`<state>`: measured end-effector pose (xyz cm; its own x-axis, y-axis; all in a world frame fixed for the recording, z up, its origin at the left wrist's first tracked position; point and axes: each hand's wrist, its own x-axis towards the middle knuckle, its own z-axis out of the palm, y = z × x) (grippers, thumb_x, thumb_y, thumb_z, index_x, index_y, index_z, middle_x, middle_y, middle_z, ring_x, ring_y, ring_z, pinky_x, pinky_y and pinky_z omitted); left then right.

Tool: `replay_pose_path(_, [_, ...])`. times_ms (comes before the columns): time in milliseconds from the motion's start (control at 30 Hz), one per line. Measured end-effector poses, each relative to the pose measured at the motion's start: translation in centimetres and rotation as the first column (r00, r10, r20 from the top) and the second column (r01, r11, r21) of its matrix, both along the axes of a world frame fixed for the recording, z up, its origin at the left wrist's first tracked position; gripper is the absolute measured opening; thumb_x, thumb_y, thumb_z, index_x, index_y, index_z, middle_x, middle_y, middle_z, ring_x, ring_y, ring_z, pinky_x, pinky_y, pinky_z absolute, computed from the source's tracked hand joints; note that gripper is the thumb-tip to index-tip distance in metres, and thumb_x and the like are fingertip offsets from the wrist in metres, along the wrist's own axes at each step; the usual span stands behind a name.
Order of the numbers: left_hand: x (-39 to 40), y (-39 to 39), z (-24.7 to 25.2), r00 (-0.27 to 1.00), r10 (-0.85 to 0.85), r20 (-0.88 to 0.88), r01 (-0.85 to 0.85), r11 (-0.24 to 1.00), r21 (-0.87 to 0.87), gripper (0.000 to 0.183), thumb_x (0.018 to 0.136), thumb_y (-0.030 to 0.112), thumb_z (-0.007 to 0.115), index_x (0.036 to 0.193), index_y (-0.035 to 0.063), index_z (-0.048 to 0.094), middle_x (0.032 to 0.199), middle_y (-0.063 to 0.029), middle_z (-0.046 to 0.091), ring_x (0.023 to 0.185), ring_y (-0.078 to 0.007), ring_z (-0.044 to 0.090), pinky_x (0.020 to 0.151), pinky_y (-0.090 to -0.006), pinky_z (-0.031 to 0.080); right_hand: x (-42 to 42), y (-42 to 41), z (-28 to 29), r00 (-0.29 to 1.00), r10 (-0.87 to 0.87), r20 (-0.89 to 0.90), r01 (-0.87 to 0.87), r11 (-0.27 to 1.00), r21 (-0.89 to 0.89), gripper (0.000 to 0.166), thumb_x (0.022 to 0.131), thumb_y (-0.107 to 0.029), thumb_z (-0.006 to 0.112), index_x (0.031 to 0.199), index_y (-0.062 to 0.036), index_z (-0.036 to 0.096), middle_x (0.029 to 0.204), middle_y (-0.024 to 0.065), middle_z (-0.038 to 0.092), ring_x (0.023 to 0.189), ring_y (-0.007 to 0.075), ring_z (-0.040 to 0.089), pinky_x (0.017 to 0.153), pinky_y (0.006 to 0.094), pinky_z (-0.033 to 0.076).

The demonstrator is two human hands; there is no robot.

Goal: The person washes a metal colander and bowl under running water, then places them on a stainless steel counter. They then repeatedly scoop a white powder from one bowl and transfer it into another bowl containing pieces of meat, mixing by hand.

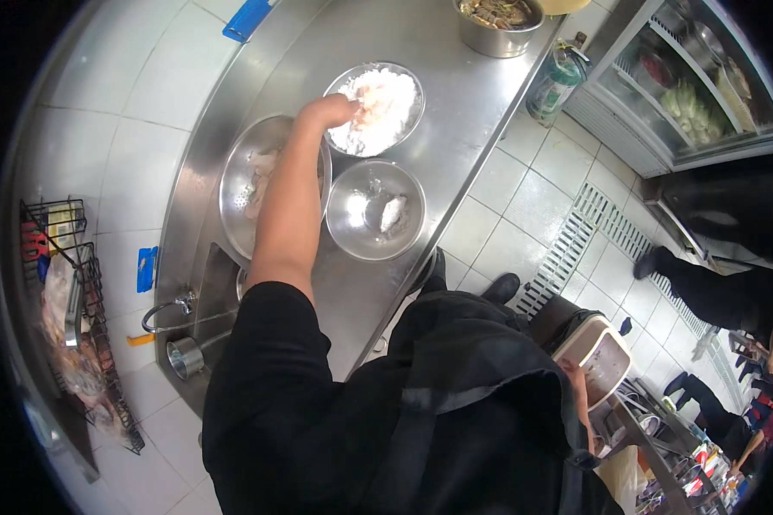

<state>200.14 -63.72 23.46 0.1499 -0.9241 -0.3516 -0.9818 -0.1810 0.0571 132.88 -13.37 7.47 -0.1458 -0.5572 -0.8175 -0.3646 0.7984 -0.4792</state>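
My left hand [336,111] reaches over the rim of a steel bowl of white flour [393,106]. Its fingertips are at pinkish pieces in the flour, and whether they grip one is hidden. Beneath my left forearm sits a steel colander [230,193] with pale raw pieces of meat or fish [262,166]. A second steel bowl [361,241] stands nearer to me and contains one flour-coated piece [394,214]. Down at my right side, my right hand [573,372] grips the rim of a white plastic tub [609,335], which has wet residue inside.
The steel counter [451,129] carries a pot of brownish food [499,29] at its far end. A sink tap [167,315] and steel cup [185,358] are at left. Beyond the counter are a gas cylinder [554,87], a glass-door fridge [689,96], floor grates [560,257] and other people [734,296].
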Motion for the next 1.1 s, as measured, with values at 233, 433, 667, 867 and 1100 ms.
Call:
replay_pose_path(233, [-3.2,-0.5,3.5,0.937,-0.040,-0.347,0.018,0.998,-0.064,0.073,0.061,0.032,0.080,0.120,-0.0013,0.055,0.121,-0.0192,0.059,0.113,-0.0296,0.056,0.091,-0.0356,0.047,-3.2,0.8,-3.8,1.000,-0.026,-0.016,0.025,0.997,-0.074,0.042,0.084,-0.011,0.062,0.124,-0.0001,0.052,0.096,0.0134,0.065,0.073,0.0193,0.063,0.060,0.0296,0.050])
replay_pose_path(433, [-4.1,-0.7,-4.7,0.924,-0.050,-0.379,-0.102,0.923,-0.372,0.076,0.059,0.023,0.081,0.125,0.0006,0.050,0.111,-0.0200,0.063,0.106,-0.0294,0.060,0.091,-0.0351,0.047,-1.3,-2.6,-3.4,0.997,-0.034,-0.068,0.028,0.996,-0.083,0.044,0.085,-0.012,0.060,0.126,-0.0006,0.051,0.095,0.0126,0.064,0.068,0.0169,0.060,0.055,0.0278,0.046])
replay_pose_path(667, [-6.1,0.8,1.9,0.964,-0.084,-0.254,0.016,0.966,-0.257,0.058,0.070,0.026,0.073,0.120,0.0006,0.055,0.109,-0.0206,0.064,0.102,-0.0297,0.062,0.087,-0.0340,0.049,1.2,-3.0,-1.4,0.999,-0.016,-0.046,0.014,0.999,-0.052,0.048,0.080,-0.015,0.062,0.124,0.0040,0.052,0.098,0.0175,0.067,0.085,0.0211,0.064,0.074,0.0311,0.050])
replay_pose_path(867, [-0.8,-2.8,-3.6,0.679,0.333,-0.654,-0.419,0.907,0.027,0.059,0.081,0.026,0.068,0.127,-0.0036,0.048,0.119,-0.0172,0.059,0.106,-0.0232,0.058,0.088,-0.0321,0.046,-0.2,-1.5,-3.7,0.996,0.026,-0.088,-0.028,0.999,-0.021,0.046,0.079,-0.016,0.062,0.121,0.0021,0.055,0.098,0.0182,0.067,0.086,0.0232,0.065,0.076,0.0326,0.050])
replay_pose_path(1100, [-0.6,-1.6,-2.3,0.525,0.122,-0.842,-0.305,0.951,-0.053,0.065,0.078,0.023,0.072,0.131,-0.0041,0.045,0.129,-0.0186,0.053,0.115,-0.0251,0.053,0.096,-0.0341,0.042,-0.7,-1.2,-5.4,0.998,0.025,-0.053,-0.033,0.988,-0.153,0.049,0.082,-0.012,0.062,0.127,0.0021,0.048,0.089,0.0119,0.064,0.056,0.0144,0.058,0.044,0.0266,0.044])
